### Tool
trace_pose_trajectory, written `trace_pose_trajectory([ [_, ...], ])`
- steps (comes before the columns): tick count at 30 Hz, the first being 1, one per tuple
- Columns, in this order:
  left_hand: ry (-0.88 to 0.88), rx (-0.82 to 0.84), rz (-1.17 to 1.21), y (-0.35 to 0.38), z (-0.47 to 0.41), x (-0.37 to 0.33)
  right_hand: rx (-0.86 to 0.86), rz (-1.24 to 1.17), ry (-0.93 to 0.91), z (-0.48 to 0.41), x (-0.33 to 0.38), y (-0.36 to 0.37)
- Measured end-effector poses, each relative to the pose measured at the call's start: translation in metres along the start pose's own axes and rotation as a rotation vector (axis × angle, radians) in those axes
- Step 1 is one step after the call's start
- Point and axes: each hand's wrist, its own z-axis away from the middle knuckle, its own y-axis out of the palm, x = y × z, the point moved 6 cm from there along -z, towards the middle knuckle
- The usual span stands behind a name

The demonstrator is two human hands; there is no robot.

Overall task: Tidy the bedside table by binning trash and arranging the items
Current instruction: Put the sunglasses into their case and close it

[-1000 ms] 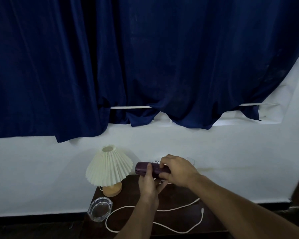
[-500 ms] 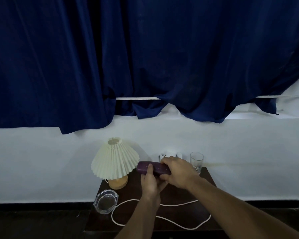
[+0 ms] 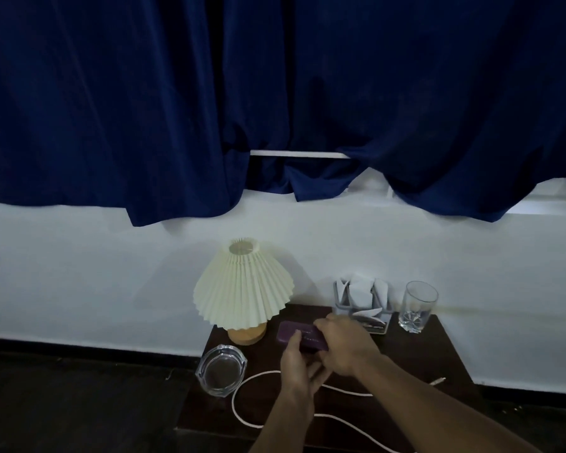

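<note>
Your dark desk stands against a white wall under a blue curtain. Lamp at 11 o'clock, ashtray at 8, glass at 1. Your left grip and right grip both clasp the purple case over the desk's middle, beside the lamp; its lettering is unreadable.

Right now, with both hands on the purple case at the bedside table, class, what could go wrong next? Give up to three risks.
1. The glass ashtray sits at the left edge of the table. The forearm behind the left hand could nudge it off.
2. The white cable loops beneath both arms and might snag a wrist.
3. The purple case is close to the lamp, so a swing to the left could tip it.
</note>
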Motion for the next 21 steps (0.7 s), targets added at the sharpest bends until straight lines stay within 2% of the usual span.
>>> trace_pose_trajectory([
  [7,0.09,-0.064,-0.248,-0.018,-0.058,-0.008,-0.009,0.027,0.074,-0.06,-0.001,0.025],
  [14,0.184,-0.175,-0.274,-0.025,-0.092,-0.015,0.017,0.097,0.1,-0.106,-0.011,0.047],
  [21,0.309,-0.216,-0.348,-0.018,-0.103,-0.025,0.028,0.113,0.085,-0.13,-0.015,0.061],
])
